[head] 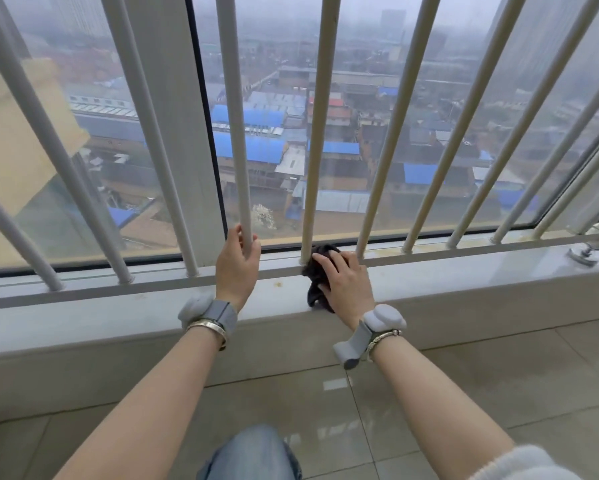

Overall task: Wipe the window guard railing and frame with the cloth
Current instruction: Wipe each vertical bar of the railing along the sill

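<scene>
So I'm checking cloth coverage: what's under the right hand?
Under the right hand lies the dark cloth, bunched at a bar's base and draped over the sill. The sill directly beneath the cloth is covered.

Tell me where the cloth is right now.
In the head view, the dark cloth lies just right of centre on the window ledge, under the right hand, against the foot of a railing bar.

Glossy floor tiles [499,375], a denim-clad knee [253,452], perhaps hazy blue rooftops [249,147] outside.
</scene>
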